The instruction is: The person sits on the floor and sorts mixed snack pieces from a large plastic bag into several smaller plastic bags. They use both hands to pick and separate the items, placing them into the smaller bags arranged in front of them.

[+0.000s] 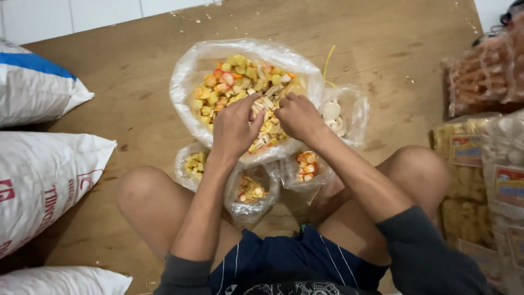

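Worn brown wood floor, white tiled wall at top, white woven sacks left, even light

You're sitting on a bare wooden floor in what looks like a small snack-packing storeroom: woven white sacks stacked at your left, sealed labelled packets of crackers piled at your right, white tiled wall at the far edge, loose mixed crackers in a big clear bag.

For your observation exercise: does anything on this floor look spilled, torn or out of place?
Nothing stands out as spilled. The mixed crackers stay inside the large clear bag, where both hands, left and right, dig. Only a loose yellow string lies on the wooden floor beside it.
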